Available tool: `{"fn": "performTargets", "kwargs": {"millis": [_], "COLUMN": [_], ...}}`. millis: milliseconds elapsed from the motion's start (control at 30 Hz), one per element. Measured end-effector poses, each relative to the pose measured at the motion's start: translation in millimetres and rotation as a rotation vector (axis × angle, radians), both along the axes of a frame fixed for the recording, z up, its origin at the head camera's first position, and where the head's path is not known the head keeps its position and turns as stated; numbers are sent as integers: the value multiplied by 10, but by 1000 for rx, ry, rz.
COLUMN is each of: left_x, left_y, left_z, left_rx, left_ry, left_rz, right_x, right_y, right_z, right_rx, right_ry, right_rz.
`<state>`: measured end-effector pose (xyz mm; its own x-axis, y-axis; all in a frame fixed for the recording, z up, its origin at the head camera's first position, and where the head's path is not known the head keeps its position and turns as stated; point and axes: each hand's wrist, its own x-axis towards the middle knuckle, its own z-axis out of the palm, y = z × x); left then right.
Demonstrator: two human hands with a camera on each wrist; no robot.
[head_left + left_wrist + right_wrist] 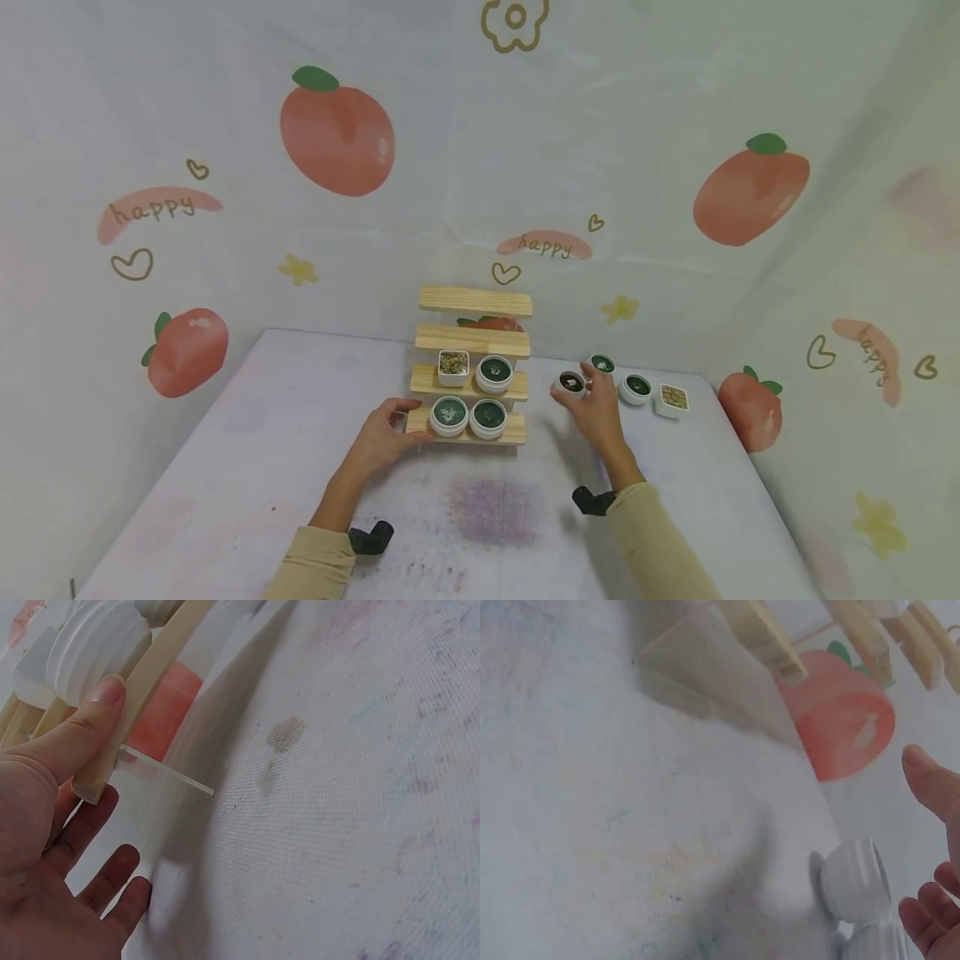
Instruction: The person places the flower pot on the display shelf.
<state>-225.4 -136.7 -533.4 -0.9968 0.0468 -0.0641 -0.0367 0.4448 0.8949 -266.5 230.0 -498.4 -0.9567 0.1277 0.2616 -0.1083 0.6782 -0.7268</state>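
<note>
My left hand (382,437) holds the left end of the lowest plank of a small tiered wooden shelf (472,339); in the left wrist view the thumb (109,690) lies over the plank (142,694). Two round white pots with dark green tops, one left (449,415) and one right (488,417), stand on that plank. On the tier above are a square white pot (453,367) with speckled contents and another round pot (495,374). My right hand (598,412) spreads its thumb and fingers about a round dark-topped pot (571,383), with no grip visible.
Right of the shelf, a round pot (602,365) stands behind my right hand. Another round pot (636,388) and a square pot (672,400) are farther right. The shelf has clear side supports (169,771). A printed cloth backdrop (450,167) rises behind the white table (300,375).
</note>
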Motion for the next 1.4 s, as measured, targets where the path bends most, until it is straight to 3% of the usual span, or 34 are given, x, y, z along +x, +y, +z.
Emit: {"fn": "performTargets", "kwargs": {"millis": [500, 867, 1167, 1400], "left_x": [7, 4, -3, 1], "left_y": [-4, -6, 2, 3], "left_z": [5, 0, -16, -5], "left_rx": [-4, -6, -13, -5], "left_ry": [-10, -1, 8, 11], "left_rz": [4, 5, 1, 1], "right_x": [-297, -336, -290, -221], "right_y": [90, 3, -22, -24], "right_z": [-204, -300, -234, -29], "right_rx": [126, 254, 221, 151], "right_ry": [-132, -135, -134, -106], "right_rz": [-53, -135, -141, -70]}}
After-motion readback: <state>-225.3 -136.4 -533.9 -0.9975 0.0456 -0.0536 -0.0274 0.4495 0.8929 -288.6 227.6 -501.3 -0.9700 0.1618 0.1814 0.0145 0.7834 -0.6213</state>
